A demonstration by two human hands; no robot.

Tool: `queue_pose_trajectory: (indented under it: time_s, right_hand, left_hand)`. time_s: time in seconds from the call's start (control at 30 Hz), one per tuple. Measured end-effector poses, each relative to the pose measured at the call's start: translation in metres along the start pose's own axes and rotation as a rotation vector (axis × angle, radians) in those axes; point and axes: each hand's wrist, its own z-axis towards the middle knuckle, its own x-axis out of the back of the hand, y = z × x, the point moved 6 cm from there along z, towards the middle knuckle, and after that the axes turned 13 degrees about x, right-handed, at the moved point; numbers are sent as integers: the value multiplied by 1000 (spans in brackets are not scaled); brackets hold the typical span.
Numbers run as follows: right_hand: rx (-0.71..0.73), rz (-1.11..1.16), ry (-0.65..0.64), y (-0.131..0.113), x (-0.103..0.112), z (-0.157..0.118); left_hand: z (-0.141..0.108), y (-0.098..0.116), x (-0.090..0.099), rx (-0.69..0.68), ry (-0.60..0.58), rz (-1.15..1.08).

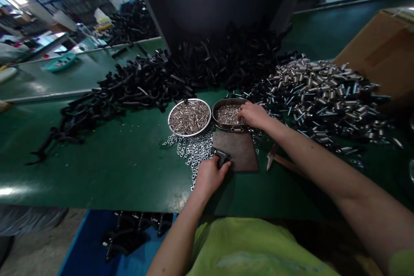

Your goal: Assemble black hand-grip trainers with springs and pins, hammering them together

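Head view: left hand (209, 177) clamps a small black metal fitting (222, 157) steady on a dark square plate (239, 151); right hand (254, 114), fingers curled, dips into the oval steel tin of small silver parts (228, 114) just ahead.

Surface: green-topped workbench (129, 172) is carrying | black metal bracket heap (168, 77) | silver cylinder pile (323, 90) | two round metal trays (189, 117) | loose silver nuts (190, 151) | dark square plate (237, 150) | wooden-handled hammer (281, 161)
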Motion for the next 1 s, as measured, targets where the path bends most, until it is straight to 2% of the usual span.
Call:
queue_pose_trajectory:
  time_s: [0.1,0.17,0.2,0.27,0.33,0.37,0.43,0.53,0.63,0.77,1.0]
  right_hand:
    - [50,9,-12,3,-5,9]
    - [62,22,43,2,-3,7]
    - [49,51,118,2,1,4]
    - [-21,194,346,-2,14,-10]
    - [-109,472,599,-10,23,-30]
    - [-140,639,686,-18,23,-40]
    - [-169,963,772,-39,15,-56]
    - [-186,1216,769,-74,-4,-74]
    - [-212,1214,772,-94,-20,-85]
    - [-242,1142,748,-102,-31,-88]
    - [-217,985,707,-109,-24,-87]
  left_hand:
    - [1,1,0,-43,79,84]
    - [0,2,-2,-86,119,88]
    - [-2,2,-3,-102,138,89]
    - [-5,0,-4,-108,180,105]
    - [-8,-1,-5,-95,228,122]
    - [-9,-2,-5,-91,251,125]
    - [-10,-3,-6,-89,285,118]
    - [-10,-5,-7,-88,308,106]
    - [-10,-6,-8,-79,310,117]
    - [-10,-7,-9,-78,304,126]
    - [-10,-7,-8,-94,304,104]
